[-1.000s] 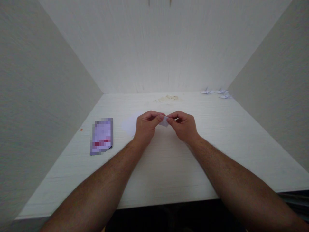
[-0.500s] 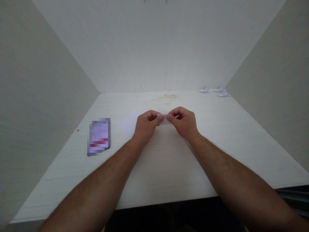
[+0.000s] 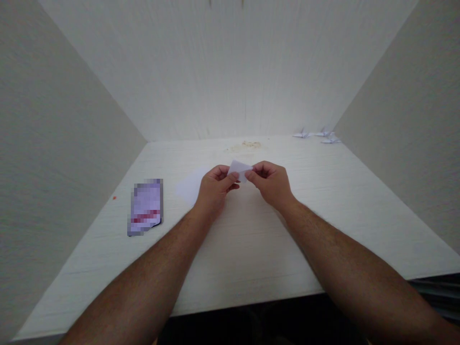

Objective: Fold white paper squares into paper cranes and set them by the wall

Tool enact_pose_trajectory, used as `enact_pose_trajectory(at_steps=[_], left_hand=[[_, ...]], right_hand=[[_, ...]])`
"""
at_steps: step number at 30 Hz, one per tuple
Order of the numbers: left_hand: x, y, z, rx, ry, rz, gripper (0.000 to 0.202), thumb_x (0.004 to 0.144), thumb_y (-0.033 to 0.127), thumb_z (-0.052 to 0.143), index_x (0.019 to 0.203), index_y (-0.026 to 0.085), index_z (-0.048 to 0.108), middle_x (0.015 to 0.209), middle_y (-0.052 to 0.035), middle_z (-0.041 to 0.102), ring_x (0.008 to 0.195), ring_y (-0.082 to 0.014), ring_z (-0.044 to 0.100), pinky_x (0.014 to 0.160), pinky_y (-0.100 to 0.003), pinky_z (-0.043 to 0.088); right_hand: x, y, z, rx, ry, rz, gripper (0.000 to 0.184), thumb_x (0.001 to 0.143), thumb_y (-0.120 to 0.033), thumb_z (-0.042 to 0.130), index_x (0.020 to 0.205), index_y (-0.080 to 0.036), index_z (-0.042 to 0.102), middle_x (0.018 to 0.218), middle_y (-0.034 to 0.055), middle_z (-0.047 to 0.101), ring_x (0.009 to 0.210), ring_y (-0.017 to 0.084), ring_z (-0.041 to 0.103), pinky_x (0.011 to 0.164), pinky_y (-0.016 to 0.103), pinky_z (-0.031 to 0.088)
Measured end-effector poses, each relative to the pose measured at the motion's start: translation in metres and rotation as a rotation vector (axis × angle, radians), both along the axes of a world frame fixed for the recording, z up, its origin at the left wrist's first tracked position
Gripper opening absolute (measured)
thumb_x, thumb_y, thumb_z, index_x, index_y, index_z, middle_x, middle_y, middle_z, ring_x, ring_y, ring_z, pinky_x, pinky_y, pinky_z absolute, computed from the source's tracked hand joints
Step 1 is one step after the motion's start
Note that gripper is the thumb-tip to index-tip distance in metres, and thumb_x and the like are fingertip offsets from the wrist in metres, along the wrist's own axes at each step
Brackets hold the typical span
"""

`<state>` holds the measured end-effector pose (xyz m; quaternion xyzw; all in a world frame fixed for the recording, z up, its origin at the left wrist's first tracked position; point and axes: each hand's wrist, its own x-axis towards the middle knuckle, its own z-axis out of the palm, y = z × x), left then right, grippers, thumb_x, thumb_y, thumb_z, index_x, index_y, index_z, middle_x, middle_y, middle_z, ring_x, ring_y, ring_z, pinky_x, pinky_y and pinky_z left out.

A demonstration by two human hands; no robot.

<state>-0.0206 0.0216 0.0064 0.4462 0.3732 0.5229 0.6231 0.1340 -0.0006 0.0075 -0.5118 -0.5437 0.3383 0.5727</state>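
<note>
A small folded piece of white paper (image 3: 239, 168) is held just above the white table (image 3: 251, 239), near its middle. My left hand (image 3: 214, 188) pinches its left side with thumb and forefinger. On the paper's right side, my right hand (image 3: 271, 183) pinches it the same way, the other fingers curled in. The paper's upper flap tilts up toward the back wall. A flat white sheet (image 3: 190, 184) lies on the table just left of my left hand.
A blurred purple packet (image 3: 145, 207) lies flat at the left. Three small white paper cranes (image 3: 316, 135) sit in the back right corner. A brownish stain (image 3: 247, 144) marks the table near the back wall. Walls close in on three sides.
The paper has been raised and turned between my fingers, so its flap now stands up. Both hands stayed near the middle of the table. The view shifted slightly.
</note>
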Motion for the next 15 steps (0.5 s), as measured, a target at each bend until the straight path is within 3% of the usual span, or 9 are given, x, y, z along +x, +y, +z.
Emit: enact_pose_trajectory(at_steps=[8, 15], left_hand=[[-0.0006, -0.0015, -0.0019, 0.042, 0.051, -0.017, 0.029, 0.069, 0.039, 0.084, 0.075, 0.017, 0.067, 0.075, -0.0018, 0.069, 0.067, -0.0112, 0.062, 0.064, -0.024, 0.050], [0.0008, -0.0018, -0.0016, -0.013, 0.012, -0.026, 0.027, 0.066, 0.034, 0.085, 0.075, 0.016, 0.067, 0.076, -0.0012, 0.068, 0.068, -0.0112, 0.061, 0.062, -0.024, 0.049]], right_hand=[[-0.0025, -0.0018, 0.0030, 0.012, -0.014, 0.019, 0.019, 0.073, -0.034, 0.073, 0.068, -0.018, 0.065, 0.061, -0.0018, 0.064, 0.055, 0.010, 0.051, 0.054, 0.026, 0.042], [-0.0020, -0.0023, 0.0022, 0.017, 0.028, 0.039, 0.016, 0.072, -0.034, 0.074, 0.075, -0.018, 0.069, 0.066, -0.0004, 0.069, 0.057, 0.011, 0.055, 0.055, 0.026, 0.045]])
